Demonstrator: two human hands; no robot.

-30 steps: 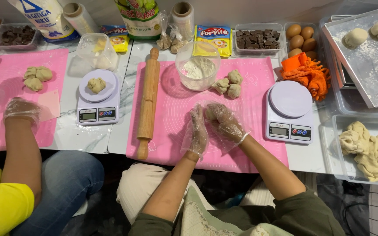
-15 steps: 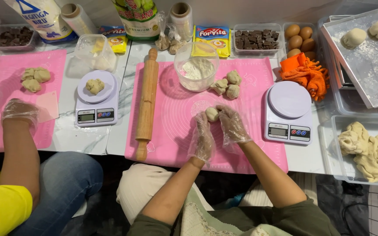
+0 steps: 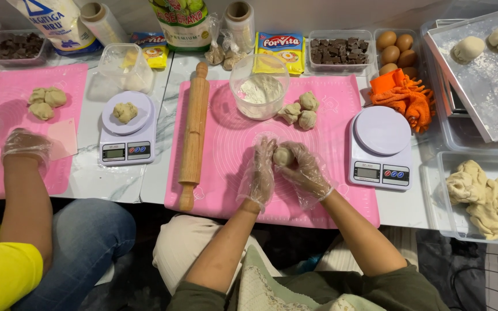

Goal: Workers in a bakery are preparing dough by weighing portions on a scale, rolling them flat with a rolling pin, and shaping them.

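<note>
Drawn closer together than a second ago and lifted slightly up the pink mat (image 3: 226,144): left hand (image 3: 259,173) and right hand (image 3: 306,170), both in thin clear gloves, now cupped around a small dough ball (image 3: 283,155) that half a second back sat more exposed at the fingertips. Grip closed on both sides, palms and curled fingers pressed against the ball, held just above the middle of the mat on the worktop. By the look of it, caught mid-shaping, rounding the piece between the palms; even pressure from both sides and a light hold seemingly needed next, so as not to flatten it. At 12 to 1 o'clock of the ball, three more dough pieces (image 3: 301,110) clustered and touching; at 11 o'clock, a clear bowl of flour (image 3: 259,86); at 9 o'clock, a wooden rolling pin (image 3: 194,132) lying lengthwise along the mat's edge; at 3 o'clock, a white kitchen scale (image 3: 381,147), bare. Far off at 9 o'clock, a co-worker's gloved hand (image 3: 25,147) resting on a second mat beside another scale (image 3: 125,126) bearing a dough lump (image 3: 125,111).
</note>
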